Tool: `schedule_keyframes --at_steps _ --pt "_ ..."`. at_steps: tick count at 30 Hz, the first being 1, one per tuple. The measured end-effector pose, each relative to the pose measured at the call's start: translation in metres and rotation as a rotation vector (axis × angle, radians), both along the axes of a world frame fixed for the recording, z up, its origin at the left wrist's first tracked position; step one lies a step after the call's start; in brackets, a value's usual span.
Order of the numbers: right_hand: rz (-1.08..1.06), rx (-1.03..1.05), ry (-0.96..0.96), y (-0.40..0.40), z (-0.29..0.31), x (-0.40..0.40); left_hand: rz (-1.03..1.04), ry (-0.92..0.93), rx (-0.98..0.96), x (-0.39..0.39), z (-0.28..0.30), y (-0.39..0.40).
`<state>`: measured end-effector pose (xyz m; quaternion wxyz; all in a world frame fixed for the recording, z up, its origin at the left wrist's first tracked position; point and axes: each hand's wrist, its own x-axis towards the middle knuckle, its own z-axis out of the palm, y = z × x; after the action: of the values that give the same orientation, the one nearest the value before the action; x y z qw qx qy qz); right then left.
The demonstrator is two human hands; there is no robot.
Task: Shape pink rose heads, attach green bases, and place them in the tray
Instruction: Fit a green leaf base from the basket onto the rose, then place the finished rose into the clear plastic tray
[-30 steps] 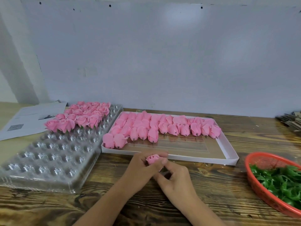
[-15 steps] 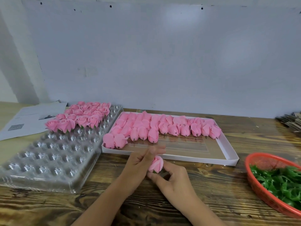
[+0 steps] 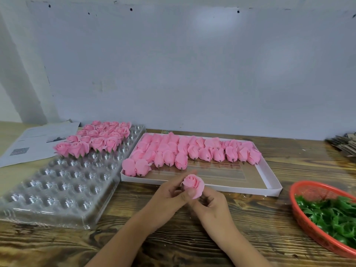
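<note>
Nearest, over the wooden table [image 3: 173,245], both hands meet around one rose [image 3: 193,184], held clear of the wood so every side can be reached. The right hand [image 3: 212,206] sits under it with fingers curled, apparently pinching the base from below, which keeps the bloom facing up; the fingertips themselves are hidden behind the petals. The left hand [image 3: 169,191] comes in from the side, thumb pressed on an outer petal and the index finger stretched along the far side, a hold suited to peeling petals outward. The petals look partly opened, and no green shows beneath, so shaping seems to be the step in hand. To the right, within easy reach of the right hand, a red basket [image 3: 300,214] holds the green bases [image 3: 331,214], likely wanted next. Just beyond the hands lies a white box [image 3: 269,182] of closed buds [image 3: 185,151], laid in rows on their sides, the supply to draw from. To the left, a clear tray [image 3: 57,189] with round cups has its finished roses [image 3: 100,137] filling the far rows, so near cups stay free. A printed sheet [image 3: 36,139] lies at far left.
</note>
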<state>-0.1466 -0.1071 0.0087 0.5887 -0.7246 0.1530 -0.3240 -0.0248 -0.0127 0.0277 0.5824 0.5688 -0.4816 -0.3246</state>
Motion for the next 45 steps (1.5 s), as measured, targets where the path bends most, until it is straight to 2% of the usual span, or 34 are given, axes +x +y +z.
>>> schedule_keyframes --at_steps 4,9,16,21,25,31,38,41,45 --pt "-0.049 -0.133 0.078 -0.001 -0.003 0.0 0.071 -0.016 -0.063 0.002 0.0 0.003" --pt "0.017 -0.34 0.226 0.005 -0.01 -0.001 0.195 -0.099 -0.136 0.0 -0.004 0.002" --pt "0.046 -0.269 0.175 0.005 -0.006 -0.001 0.131 -0.147 0.007 0.0 -0.006 0.0" --pt "-0.128 -0.217 0.078 0.0 -0.009 0.002 0.148 -0.115 0.036 0.001 -0.01 -0.001" --pt "-0.236 -0.314 0.137 -0.003 -0.013 0.002 0.269 -0.124 0.029 0.004 -0.01 -0.003" --pt "-0.294 -0.419 0.215 -0.007 -0.018 0.001 0.269 -0.104 -0.013 0.006 -0.016 -0.003" --pt "-0.211 -0.405 0.27 -0.005 -0.013 0.005 0.32 -0.167 -0.052 0.011 -0.015 -0.001" --pt "-0.218 -0.348 0.317 -0.007 -0.013 0.006 0.427 -0.096 -0.069 0.027 0.006 0.008" --pt "-0.237 -0.307 0.313 -0.008 -0.015 0.004 0.681 -0.121 -0.082 0.083 0.043 0.028"
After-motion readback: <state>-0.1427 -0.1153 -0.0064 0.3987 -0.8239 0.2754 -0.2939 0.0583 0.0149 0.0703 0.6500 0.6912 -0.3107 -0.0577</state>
